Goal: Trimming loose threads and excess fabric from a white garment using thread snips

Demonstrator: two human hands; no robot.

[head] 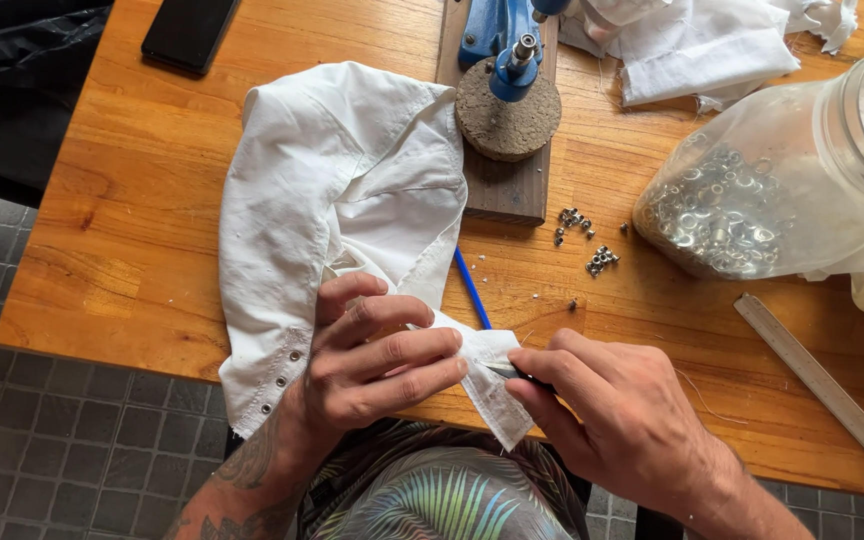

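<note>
The white garment (337,190) lies spread over the near left part of the wooden counter (132,240), with one edge drawn toward the person at the counter's front edge. A row of small metal eyelets is set along its lower left hem.

The left hand (372,360) presses down on a folded strip of the garment, its fingers (422,350) lying together and flat across the cloth. The right hand (612,410) meets the same strip from the right; its fingers (542,375) are pinched shut on a small dark tool (512,372), whose tip rests on the cloth just beside the left fingertips. The exact kind of tool cannot be told.

A blue pencil (472,290) lies on the counter, partly hidden under the cloth. Beyond the garment stands a blue hand press (507,40) on a wooden base (502,195), with a round cork pad (507,120) beneath its head. Loose metal eyelets (587,240) are scattered on the counter to the right of the base. Further right, a clear jar (782,175) lies on its side, partly filled with eyelets. A metal ruler (822,385) lies diagonally near the right edge. More white cloth (702,45) is heaped at the far side, and a black phone (187,30) lies at the far left.
</note>
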